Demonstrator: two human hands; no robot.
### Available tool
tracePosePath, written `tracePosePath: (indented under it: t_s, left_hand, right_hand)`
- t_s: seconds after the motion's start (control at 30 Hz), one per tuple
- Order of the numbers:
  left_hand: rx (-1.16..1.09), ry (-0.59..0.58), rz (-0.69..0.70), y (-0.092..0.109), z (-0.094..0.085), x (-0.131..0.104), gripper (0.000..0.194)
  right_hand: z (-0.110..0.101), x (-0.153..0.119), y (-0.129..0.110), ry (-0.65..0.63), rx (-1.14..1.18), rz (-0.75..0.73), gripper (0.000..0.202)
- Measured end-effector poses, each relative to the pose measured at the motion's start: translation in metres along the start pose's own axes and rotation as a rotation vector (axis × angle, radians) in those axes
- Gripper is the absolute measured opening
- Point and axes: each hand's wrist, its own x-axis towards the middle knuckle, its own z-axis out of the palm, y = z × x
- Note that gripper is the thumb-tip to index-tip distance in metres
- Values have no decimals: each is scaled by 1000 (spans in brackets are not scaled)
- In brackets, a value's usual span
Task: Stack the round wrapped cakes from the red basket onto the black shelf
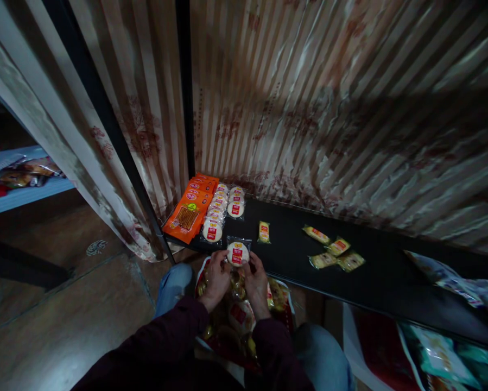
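Between my left hand and my right hand is a round white cracker in a clear wrapper, with a red and yellow label. Both hands grip its lower sides, fingers closed on the wrapper. It is held at the front edge of a black shelf. Below my hands, a red and white bag between my knees holds several wrapped snacks. On the shelf beyond, similar round crackers stand in two overlapping rows, a longer left row and a shorter right row.
Orange snack packets overlap at the shelf's left end. A small yellow packet lies right of the crackers, and several more packets lie farther right. A striped curtain hangs behind. Black metal posts rise at the left.
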Motion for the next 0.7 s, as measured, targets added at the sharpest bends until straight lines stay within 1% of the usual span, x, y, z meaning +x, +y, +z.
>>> tracePosePath:
  t_s: [0.13,0.23,0.33,0.47,0.6,0.7]
  left_hand:
    - [-6,11,24,1,7,12,39]
    - [-9,1,20,3,11,19,41]
    - [30,-11,34,6,14,26,43]
    - [98,23,90,8,19,33,45]
    - [47,31,125,5,27,41,48]
    - [3,38,134,2,33,46,47]
  right_hand:
    - [3,13,2,-13,-24,-16,50]
    - [5,22,4,8,-52,-42,49]
    - [6,30,6,32,-70,-61,45]
    - [7,41,5,21,-87,-82,42]
    - [8,53,3,34,-83,-71,42]
    - [9,61,4,33,-73,-79,43]
